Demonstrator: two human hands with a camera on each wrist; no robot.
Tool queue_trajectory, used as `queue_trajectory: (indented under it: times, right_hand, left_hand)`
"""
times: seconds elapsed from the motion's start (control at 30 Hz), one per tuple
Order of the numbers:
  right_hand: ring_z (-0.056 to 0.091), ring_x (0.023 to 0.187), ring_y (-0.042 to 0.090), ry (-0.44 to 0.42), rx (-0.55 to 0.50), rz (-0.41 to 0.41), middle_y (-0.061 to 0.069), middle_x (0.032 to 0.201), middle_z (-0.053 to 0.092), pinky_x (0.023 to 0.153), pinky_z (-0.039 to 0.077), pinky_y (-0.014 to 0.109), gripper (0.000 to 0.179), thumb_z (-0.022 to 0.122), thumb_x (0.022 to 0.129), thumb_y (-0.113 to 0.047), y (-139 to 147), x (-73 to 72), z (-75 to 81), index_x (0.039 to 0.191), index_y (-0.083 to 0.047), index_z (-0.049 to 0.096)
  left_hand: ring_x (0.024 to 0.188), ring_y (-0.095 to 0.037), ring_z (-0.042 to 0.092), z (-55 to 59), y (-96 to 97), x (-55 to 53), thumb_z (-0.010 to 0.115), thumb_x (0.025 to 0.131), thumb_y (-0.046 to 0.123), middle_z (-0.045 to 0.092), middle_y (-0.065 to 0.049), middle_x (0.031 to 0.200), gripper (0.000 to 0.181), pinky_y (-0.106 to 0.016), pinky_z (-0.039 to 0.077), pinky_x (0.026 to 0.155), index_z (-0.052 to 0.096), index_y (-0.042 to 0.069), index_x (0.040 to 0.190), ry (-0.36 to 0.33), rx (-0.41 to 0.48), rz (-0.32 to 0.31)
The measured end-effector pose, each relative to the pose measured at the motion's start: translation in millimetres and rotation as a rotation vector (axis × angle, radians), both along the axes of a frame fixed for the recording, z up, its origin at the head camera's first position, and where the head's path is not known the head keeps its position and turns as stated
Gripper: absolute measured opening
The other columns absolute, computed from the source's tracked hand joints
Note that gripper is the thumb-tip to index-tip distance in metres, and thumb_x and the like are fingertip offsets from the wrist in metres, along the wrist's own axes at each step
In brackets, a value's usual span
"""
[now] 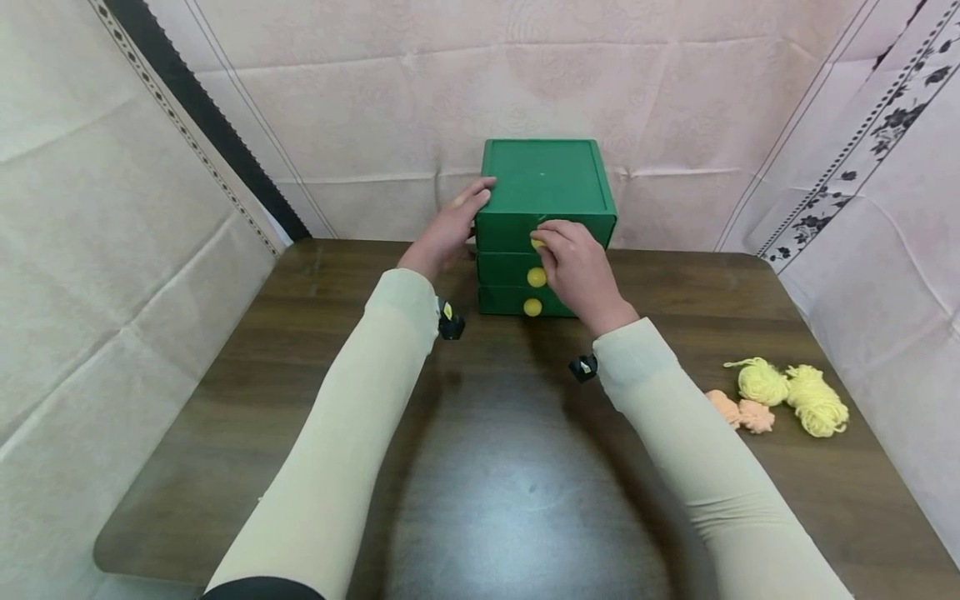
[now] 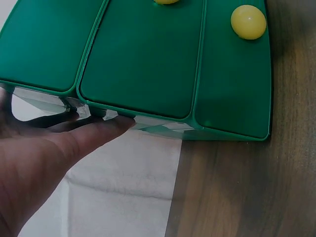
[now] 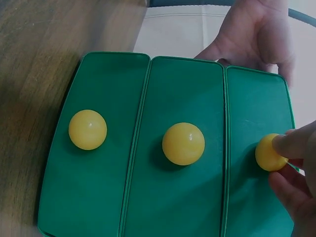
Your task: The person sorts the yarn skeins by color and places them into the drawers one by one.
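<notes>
A green three-drawer box (image 1: 546, 177) stands at the back of the table, each drawer front bearing a round yellow knob. My right hand (image 1: 579, 271) pinches the top drawer's knob (image 3: 266, 154) between thumb and fingers. The middle knob (image 3: 183, 143) and bottom knob (image 3: 88, 130) are untouched in the right wrist view. All three drawer fronts sit in line. My left hand (image 1: 450, 227) rests on the box's left side near the top, its fingers extended along the side wall in the left wrist view; some fingertips are hidden behind the box.
Yellow-green yarn (image 1: 762, 383), a longer yellow skein (image 1: 817, 402) and small peach yarn bundles (image 1: 756, 416) lie at the right of the brown wooden table (image 1: 480, 467). Pale cloth (image 1: 360, 108) hangs behind the box and at both sides.
</notes>
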State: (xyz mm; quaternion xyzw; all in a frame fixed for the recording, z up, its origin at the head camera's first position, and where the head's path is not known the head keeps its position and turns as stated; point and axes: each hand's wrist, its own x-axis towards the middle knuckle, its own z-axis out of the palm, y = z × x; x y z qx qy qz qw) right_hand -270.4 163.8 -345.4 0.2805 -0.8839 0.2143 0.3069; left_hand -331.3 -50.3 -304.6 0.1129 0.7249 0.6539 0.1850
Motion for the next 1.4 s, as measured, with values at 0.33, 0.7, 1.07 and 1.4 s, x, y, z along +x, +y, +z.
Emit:
queue_trajectory:
  times: [0.33, 0.7, 1.07, 1.4]
  right_hand:
    - [0.060, 0.111, 0.030, -0.005, -0.027, 0.002, 0.013, 0.117, 0.066, 0.099, 0.048, 0.041, 0.019, 0.060, 0.095, -0.007, 2, 3.4, 0.5, 0.110, 0.000, 0.070]
    - [0.058, 0.105, 0.028, 0.031, -0.080, -0.025, 0.014, 0.111, 0.062, 0.092, 0.051, 0.041, 0.017, 0.064, 0.092, -0.006, 5, 11.4, -9.8, 0.107, -0.002, 0.070]
    - [0.060, 0.105, 0.028, -0.049, -0.082, -0.070, 0.012, 0.110, 0.066, 0.092, 0.051, 0.042, 0.019, 0.067, 0.090, -0.011, 6, 13.4, -28.5, 0.107, -0.003, 0.069]
    - [0.058, 0.106, 0.029, -0.237, -0.004, -0.090, 0.011, 0.112, 0.064, 0.097, 0.048, 0.042, 0.023, 0.069, 0.090, -0.014, 1, 6.6, -43.1, 0.110, -0.004, 0.068]
  left_hand:
    - [0.135, -0.034, 0.042, 1.1, 1.5, 5.3, 0.060, 0.093, 0.046, 0.022, -0.005, 0.159, 0.063, -0.058, 0.038, 0.106, 0.027, 0.048, 0.147, 0.012, -0.056, -0.008]
    - [0.127, -0.033, 0.051, -4.2, -2.8, -1.0, 0.062, 0.093, 0.042, 0.029, -0.006, 0.156, 0.063, -0.056, 0.044, 0.100, 0.028, 0.048, 0.147, 0.019, -0.010, -0.038]
    - [0.125, -0.032, 0.053, -4.1, -4.9, -1.9, 0.063, 0.092, 0.044, 0.031, -0.006, 0.155, 0.065, -0.055, 0.045, 0.100, 0.028, 0.049, 0.147, 0.030, -0.030, -0.043]
    - [0.127, -0.032, 0.050, -2.3, -5.2, 0.0, 0.062, 0.092, 0.045, 0.029, -0.008, 0.156, 0.067, -0.055, 0.045, 0.100, 0.026, 0.048, 0.148, 0.037, -0.048, -0.054]
